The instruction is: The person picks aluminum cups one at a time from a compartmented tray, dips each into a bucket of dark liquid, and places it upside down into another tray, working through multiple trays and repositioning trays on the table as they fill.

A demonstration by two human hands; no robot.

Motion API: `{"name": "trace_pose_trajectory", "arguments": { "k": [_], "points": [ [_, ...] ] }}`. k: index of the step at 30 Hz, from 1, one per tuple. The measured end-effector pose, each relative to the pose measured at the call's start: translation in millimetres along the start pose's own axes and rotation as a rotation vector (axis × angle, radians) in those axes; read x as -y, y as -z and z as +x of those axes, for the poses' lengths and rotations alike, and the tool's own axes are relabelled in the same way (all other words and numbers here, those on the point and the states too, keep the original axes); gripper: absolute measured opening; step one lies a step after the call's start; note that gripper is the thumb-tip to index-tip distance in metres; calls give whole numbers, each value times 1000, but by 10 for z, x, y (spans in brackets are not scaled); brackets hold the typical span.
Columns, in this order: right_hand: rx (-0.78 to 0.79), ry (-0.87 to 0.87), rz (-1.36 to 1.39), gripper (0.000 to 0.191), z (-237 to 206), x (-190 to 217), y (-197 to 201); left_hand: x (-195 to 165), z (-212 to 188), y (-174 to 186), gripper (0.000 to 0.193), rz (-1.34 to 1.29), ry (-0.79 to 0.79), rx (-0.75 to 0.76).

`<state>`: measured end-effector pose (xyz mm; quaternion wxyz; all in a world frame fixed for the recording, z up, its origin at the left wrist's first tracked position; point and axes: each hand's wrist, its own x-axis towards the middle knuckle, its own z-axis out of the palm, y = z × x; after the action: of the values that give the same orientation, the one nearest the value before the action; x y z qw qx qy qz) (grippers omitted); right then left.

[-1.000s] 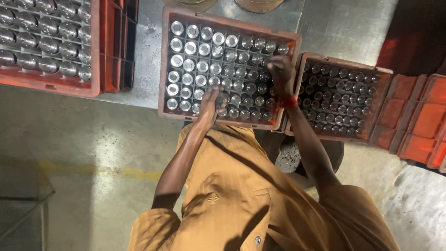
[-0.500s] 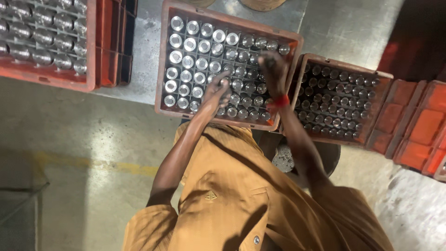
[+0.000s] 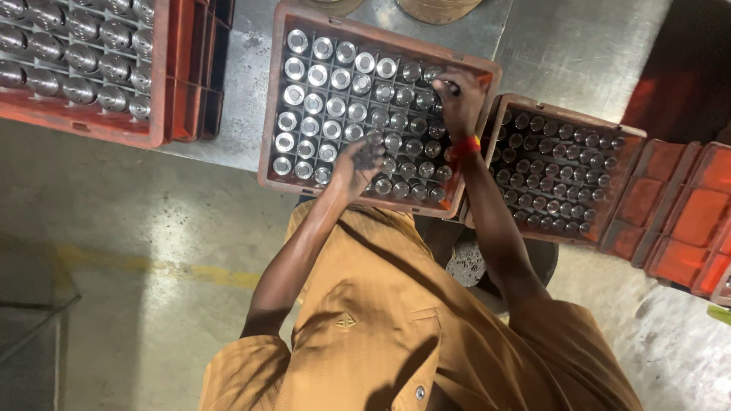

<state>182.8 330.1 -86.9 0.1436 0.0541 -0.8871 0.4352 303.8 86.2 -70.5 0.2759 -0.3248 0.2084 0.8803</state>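
Head camera looks straight down on a person in a brown shirt bent over an orange plastic crate [image 3: 268, 122] gridded with shiny metal cylinders [image 3: 320, 99], set on a grey metal surface [image 3: 579, 46]. Left hand [image 3: 358, 164] hovers over the crate's near rows, its fingers loosely curled; whether they hold a cylinder I cannot tell. Right hand [image 3: 459, 95], a red band at the wrist, has its fingers closed over a cylinder at the crate's far right corner. Just beside it stands a second orange crate of darker cylinders [image 3: 560, 171].
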Motion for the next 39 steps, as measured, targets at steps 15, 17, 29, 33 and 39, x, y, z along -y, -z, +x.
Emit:
{"name": "trace_pose_trajectory", "arguments": {
  "k": [15,17,29,33,39],
  "points": [
    [367,-269,906,37,-867,696,256,144,62,-153,51,809,-131,8],
    [405,-453,818,38,-1196,780,234,309,163,-149,52,1019,-61,-34],
    [182,-107,-236,14,-1954,63,458,339,95,-16,32,621,-59,150],
    [242,-39,-244,9,-1694,211,396,249,83,-67,21,622,-45,44],
    [261,-197,-81,13,-1404,484,566,350,167,36,32,772,-65,159]
  ]
}}
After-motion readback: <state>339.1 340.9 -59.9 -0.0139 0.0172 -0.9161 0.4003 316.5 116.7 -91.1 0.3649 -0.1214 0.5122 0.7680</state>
